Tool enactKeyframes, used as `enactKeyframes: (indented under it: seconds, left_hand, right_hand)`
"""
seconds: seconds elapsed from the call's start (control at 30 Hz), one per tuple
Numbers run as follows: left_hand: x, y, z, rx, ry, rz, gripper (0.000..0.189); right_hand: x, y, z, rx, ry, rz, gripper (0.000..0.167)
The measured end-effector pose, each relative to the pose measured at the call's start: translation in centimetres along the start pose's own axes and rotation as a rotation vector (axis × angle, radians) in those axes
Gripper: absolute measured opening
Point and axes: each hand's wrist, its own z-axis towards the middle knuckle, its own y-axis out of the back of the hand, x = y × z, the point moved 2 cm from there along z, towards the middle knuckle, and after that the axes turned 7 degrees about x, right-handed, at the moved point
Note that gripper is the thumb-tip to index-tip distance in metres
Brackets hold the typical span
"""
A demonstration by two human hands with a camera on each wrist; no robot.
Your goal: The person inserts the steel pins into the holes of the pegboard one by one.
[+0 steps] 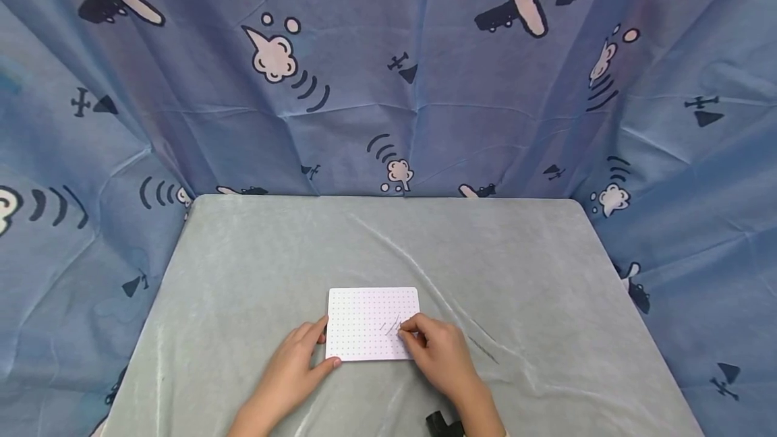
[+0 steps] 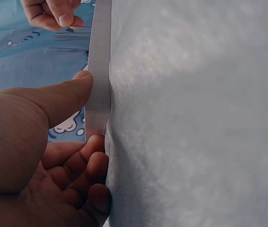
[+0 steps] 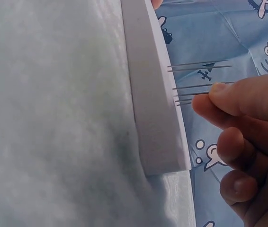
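Observation:
A white perforated board (image 1: 364,309), thick-sided with a grid of small holes, lies on the cloth-covered table. My left hand (image 1: 297,363) holds its near left corner, the thumb against the front edge and the fingers along the left side. Several thin metal pins (image 3: 200,65) stand upright from the top face, toward the board's right half. Among them, my right hand (image 1: 440,353) pinches one slim metal pin (image 3: 187,95) between thumb and index finger, close above the board. Its remaining fingers are curled loosely (image 3: 238,187). The pinched pin's upper end is hidden by the fingertips.
Grey, slightly wrinkled cloth (image 1: 255,255) covers the table around the board. Blue curtains (image 1: 364,73) printed with planes and clouds hang behind and at both sides. A black device (image 1: 443,425) sits by the right wrist.

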Motion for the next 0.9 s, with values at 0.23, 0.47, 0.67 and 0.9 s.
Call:
enactKeyframes:
  seconds: [0.23,0.47,0.67,0.9]
  left_hand:
    - [-0.04,0.06,-0.07,-0.003,0.002,-0.007,0.08]
    - [-0.09,0.08,0.09,-0.002,-0.004,0.0,0.08]
    - [-0.18,0.14,0.17,-0.012,-0.01,-0.009,0.078]
    - [-0.18,0.21,0.16,0.0,-0.005,-0.017,0.078]
  right_hand:
    - [-0.09,-0.18,-0.04,0.008,0.013,-0.017,0.027]
    - [-0.07,-0.25,-0.01,0.022,0.007,-0.035,0.028]
    - [-0.21,-0.54,-0.01,0.015,0.015,-0.043,0.029]
    - [-0.09,-0.57,0.17,0.037,-0.021,-0.058,0.031]
